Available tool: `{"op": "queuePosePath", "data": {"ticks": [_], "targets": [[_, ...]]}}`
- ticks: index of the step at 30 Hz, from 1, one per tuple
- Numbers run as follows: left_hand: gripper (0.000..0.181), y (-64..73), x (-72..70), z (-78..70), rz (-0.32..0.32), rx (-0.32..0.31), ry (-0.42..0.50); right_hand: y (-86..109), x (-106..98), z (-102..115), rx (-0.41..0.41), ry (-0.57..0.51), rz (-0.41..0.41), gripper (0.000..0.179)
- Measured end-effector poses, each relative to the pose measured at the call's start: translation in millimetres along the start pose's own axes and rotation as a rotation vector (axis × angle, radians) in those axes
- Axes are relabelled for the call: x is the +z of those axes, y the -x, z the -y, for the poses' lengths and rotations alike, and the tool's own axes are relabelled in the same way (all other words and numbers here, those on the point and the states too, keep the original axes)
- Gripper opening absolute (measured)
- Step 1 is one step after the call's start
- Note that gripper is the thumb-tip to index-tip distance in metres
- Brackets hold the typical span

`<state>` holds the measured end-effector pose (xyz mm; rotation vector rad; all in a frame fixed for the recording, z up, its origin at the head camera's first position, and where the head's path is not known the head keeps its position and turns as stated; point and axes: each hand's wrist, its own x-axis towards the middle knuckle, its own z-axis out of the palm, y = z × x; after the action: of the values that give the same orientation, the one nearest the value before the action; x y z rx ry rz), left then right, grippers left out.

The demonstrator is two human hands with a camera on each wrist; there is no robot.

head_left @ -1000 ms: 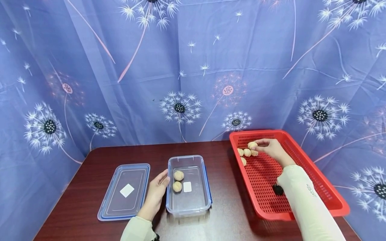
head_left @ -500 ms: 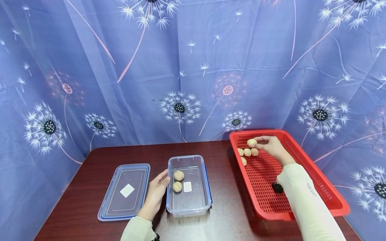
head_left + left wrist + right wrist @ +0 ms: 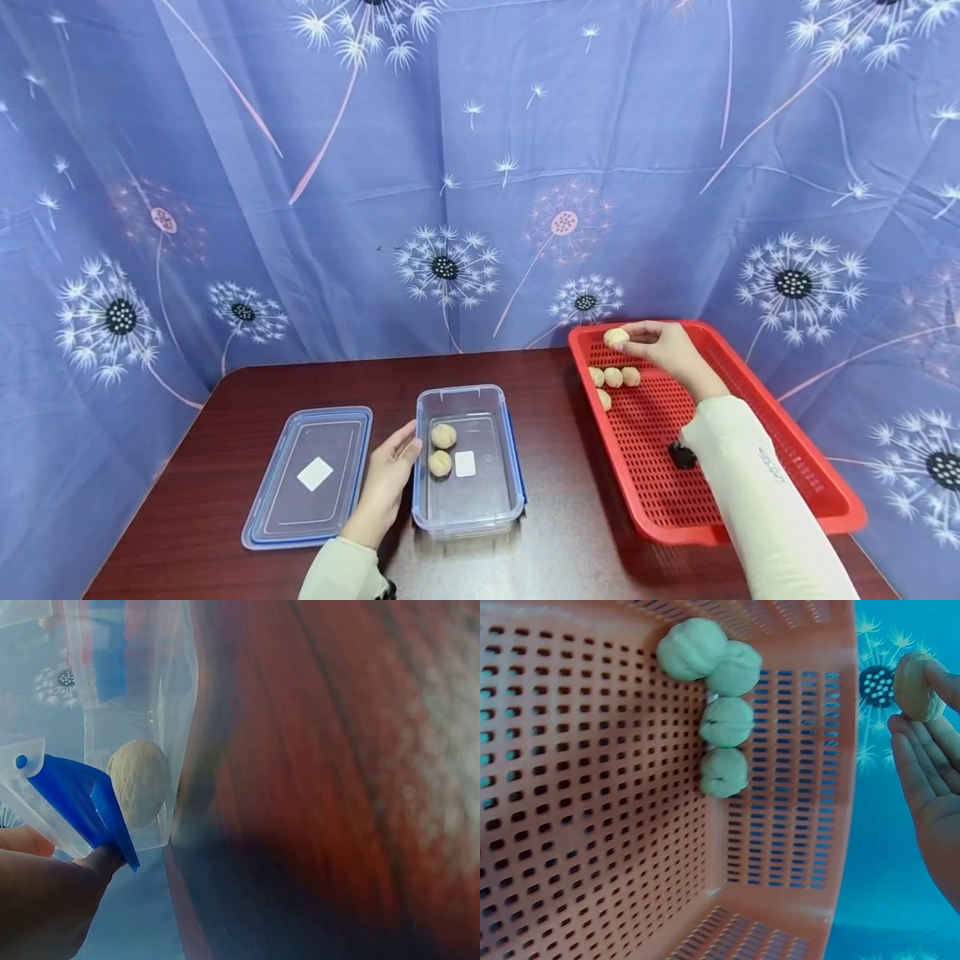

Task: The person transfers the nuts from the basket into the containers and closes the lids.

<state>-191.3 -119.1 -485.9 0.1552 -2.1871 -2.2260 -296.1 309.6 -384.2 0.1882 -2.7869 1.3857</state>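
Observation:
My right hand (image 3: pixel 667 354) pinches a walnut (image 3: pixel 617 337) between thumb and fingers, raised over the back left of a red perforated basket (image 3: pixel 678 533). In the right wrist view the held walnut (image 3: pixel 913 690) shows past the basket rim. Several more walnuts (image 3: pixel 727 721) lie along one inner wall of the basket. A clear plastic box (image 3: pixel 471 527) holds two walnuts (image 3: pixel 443 435), near its left wall. My left hand (image 3: pixel 386 479) rests with extended fingers against the box's left side. The left wrist view shows it at a blue latch (image 3: pixel 79 799), which hides the thumb tip.
A clear lid (image 3: pixel 315 517) with a blue seal and a white label lies to the left of the box. Everything stands on a dark red-brown wooden table (image 3: pixel 558 500). A blue dandelion-print curtain (image 3: pixel 510 208) hangs behind and at the sides.
My right hand has lifted the walnut up and a little left, away from the other walnuts in the basket. The left hand and the box have stayed in place.

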Motion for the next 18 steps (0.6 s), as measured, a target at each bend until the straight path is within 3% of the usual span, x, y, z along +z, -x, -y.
{"op": "queuePosePath", "data": {"ticks": [18], "targets": [[0.043, -0.3, -0.4, 1.4, 0.001, 0.000, 0.003, -13.7, 14.5, 42.7, -0.063, -0.021, -0.014, 0.050]]}}
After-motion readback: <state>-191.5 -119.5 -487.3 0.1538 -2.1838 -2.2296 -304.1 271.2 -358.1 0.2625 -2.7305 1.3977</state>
